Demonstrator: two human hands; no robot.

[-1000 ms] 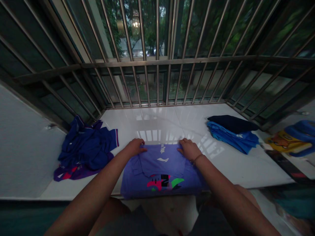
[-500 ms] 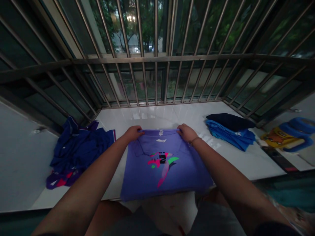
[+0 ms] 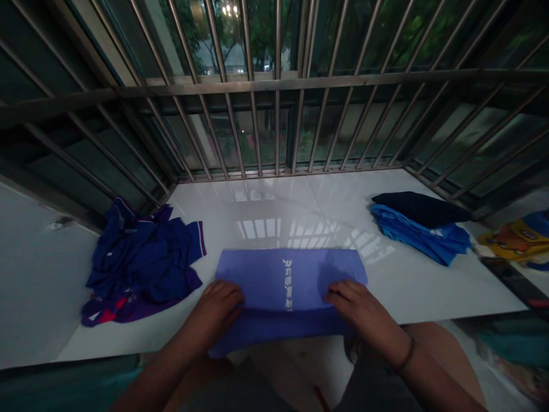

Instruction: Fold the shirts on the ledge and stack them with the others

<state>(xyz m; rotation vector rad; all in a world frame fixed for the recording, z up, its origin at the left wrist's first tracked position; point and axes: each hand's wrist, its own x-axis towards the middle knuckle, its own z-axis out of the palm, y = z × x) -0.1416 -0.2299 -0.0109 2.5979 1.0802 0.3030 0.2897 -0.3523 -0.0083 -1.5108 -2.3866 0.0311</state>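
Observation:
A purple T-shirt (image 3: 261,280) lies at the front of the white ledge, its collar end doubled over toward me. White lettering runs down the upturned side, and the coloured print is hidden. Its lower layer reaches past the ledge's front edge. My left hand (image 3: 221,303) has its fingers closed on the left end of the folded-over edge. At the right end of that same edge, my right hand (image 3: 349,300), with a band on the wrist, pinches the cloth.
Rumpled dark blue and purple clothes (image 3: 146,257) are heaped on the left of the white ledge (image 3: 274,212). Folded blue and navy clothes (image 3: 422,226) are stacked to the right. Farther right sit a yellow and blue item (image 3: 518,234) and a dark flat box (image 3: 510,277). Metal bars (image 3: 274,86) line the back.
Both hands have come toward me, bringing the collar end down over the shirt's front. The printed front is now covered and the lettered side faces up. The view has shifted slightly.

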